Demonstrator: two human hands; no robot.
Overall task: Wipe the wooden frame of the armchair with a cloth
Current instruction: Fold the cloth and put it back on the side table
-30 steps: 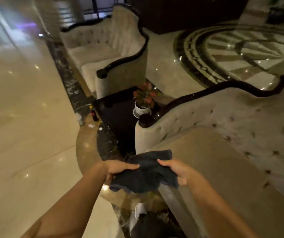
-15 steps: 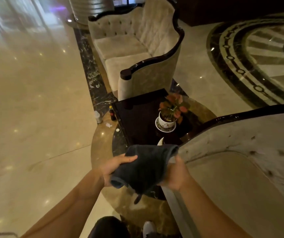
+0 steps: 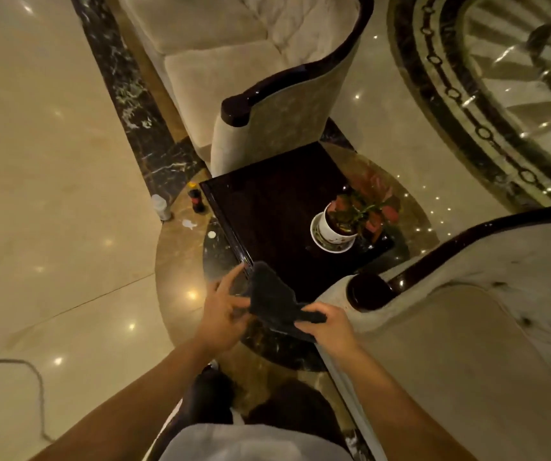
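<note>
A dark grey cloth [image 3: 272, 299] is bunched between both hands in the middle of the view. My left hand [image 3: 222, 316] pinches its left side with the fingers partly spread. My right hand [image 3: 325, 326] grips its lower right end. Just to the right stands the beige tufted armchair [image 3: 467, 344] with a dark glossy wooden frame [image 3: 370, 291]; the frame's rounded arm end lies a short way right of the cloth, not touched by it. The frame runs up and right along the armchair's back edge.
A dark square side table [image 3: 267, 211] with a potted red-leaved plant [image 3: 337, 224] stands ahead. Beyond it is a second beige sofa [image 3: 251, 78] with dark trim. Two bottles [image 3: 161, 206] and scraps sit on the glossy marble floor at left. A cable [image 3: 34, 377] lies lower left.
The view has tilted down and moved closer to the side table. The cloth has gone from spread between the hands to folded and bunched, now left of the armchair's arm end.
</note>
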